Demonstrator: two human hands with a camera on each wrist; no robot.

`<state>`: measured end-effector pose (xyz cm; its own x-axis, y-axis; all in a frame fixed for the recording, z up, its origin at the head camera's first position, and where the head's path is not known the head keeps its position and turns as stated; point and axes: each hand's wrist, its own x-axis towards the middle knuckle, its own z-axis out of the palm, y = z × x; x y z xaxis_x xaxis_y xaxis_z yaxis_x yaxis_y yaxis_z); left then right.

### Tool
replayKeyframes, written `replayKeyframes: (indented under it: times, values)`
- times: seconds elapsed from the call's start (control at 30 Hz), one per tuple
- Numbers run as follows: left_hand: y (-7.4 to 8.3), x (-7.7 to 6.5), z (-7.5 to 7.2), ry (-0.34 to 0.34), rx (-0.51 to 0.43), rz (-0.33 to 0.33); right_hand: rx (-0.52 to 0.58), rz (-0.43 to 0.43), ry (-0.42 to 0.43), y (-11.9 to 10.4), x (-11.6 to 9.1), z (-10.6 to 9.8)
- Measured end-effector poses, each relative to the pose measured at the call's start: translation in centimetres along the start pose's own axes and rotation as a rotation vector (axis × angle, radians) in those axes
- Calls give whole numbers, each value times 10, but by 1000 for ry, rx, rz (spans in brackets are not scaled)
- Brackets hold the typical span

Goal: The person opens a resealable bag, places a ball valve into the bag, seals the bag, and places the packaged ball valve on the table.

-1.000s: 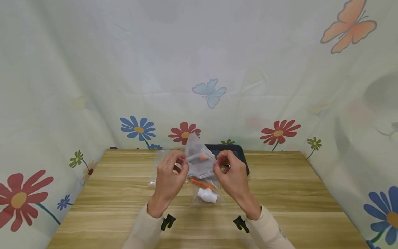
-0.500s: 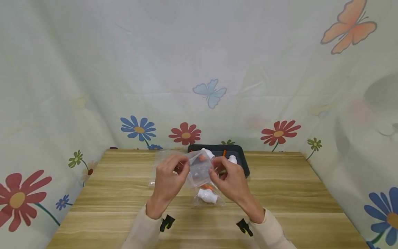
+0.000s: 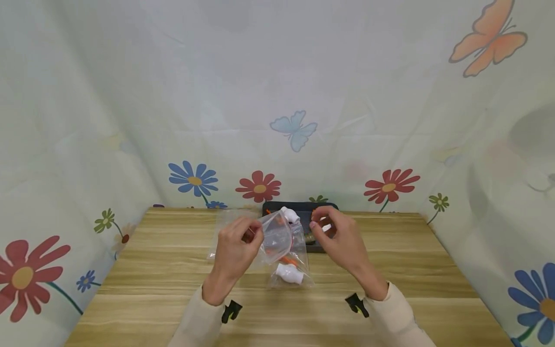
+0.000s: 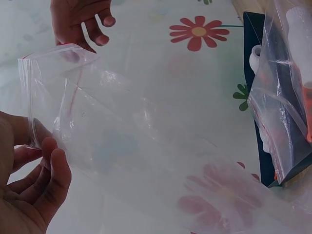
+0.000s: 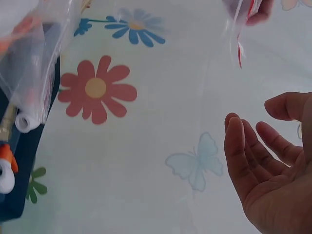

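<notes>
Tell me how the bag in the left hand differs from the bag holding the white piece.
The held bag is raised, pinched by the left hand; the filled bag lies on the table with no hand on it. The held bag shows nothing inside, while the filled bag contains a white piece and an orange piece. Both are clear plastic with a red line.

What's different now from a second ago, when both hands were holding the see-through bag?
The right hand let go of the clear bag and moved away to the right. The bag's far end, which stuck up earlier, has come down. The left hand still pinches the bag in about the same place. The dark tray and the bagged white piece stayed put.
</notes>
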<state>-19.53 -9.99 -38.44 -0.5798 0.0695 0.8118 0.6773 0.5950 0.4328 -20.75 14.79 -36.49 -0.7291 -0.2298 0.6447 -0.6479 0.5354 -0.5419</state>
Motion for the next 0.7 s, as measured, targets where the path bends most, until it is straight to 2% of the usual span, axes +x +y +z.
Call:
replayKeyframes:
  times: [0.33, 0.5, 0.7]
  values:
    - [-3, -2, 2, -14, 9, -16, -125, -49, -27, 20, 22, -14]
    - [-2, -3, 3, -18, 4, -14, -181, -61, -105, 31, 31, -14]
    - [-3, -5, 3, -24, 6, -26, -214, 4, -219, 47, 35, -7]
